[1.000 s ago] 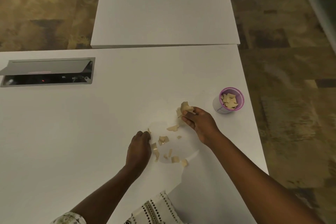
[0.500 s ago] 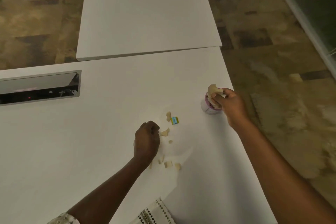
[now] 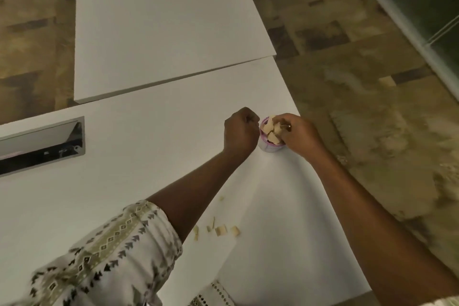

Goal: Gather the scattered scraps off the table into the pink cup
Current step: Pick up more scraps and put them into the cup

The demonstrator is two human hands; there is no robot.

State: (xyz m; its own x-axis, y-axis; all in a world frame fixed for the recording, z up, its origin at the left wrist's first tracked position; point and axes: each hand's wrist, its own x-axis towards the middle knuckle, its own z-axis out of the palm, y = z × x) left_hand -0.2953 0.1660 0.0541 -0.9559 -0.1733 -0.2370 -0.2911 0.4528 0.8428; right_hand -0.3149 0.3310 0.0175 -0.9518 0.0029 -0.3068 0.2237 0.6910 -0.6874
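White table (image 3: 124,181): both hands now at pink cup (image 3: 269,148).

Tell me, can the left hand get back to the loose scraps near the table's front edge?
Probably yes. The left hand sits closed beside the pink cup, and the scraps lie on bare table beside its own forearm, nothing covering them. It only needs pulling back.

Both hands crowd the pink cup (image 3: 270,147), hiding most of its wall; the left hand (image 3: 240,132) (curled) conceals whatever it holds
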